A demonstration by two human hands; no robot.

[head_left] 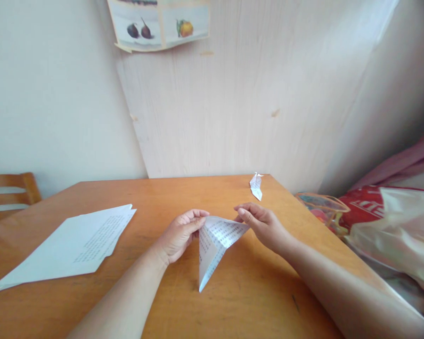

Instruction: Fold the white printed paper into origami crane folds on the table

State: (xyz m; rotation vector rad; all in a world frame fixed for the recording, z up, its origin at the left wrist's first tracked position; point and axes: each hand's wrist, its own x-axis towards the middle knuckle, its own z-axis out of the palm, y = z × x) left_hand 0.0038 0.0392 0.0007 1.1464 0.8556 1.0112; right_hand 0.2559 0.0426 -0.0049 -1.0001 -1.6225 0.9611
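A sheet of printed paper [221,238], folded into a pointed, partly opened shape, is between my hands above the near middle of the table. My left hand [182,233] pinches its upper left corner between thumb and fingers. At the upper right corner, my right hand [263,223] has its fingers curled in on the paper, some fingertips behind it. One long point of the paper hangs down toward me, and printed lines show on its faces. Farther back stands a small folded paper crane [256,186], touched by neither hand.
A stack of printed sheets [70,245] lies on the left of the wooden table [169,193]. A chair back [10,190] is at the far left. Plastic bags [395,230] crowd the table's right edge. Behind the table is a wall panel [233,117] with a fruit picture [162,26].
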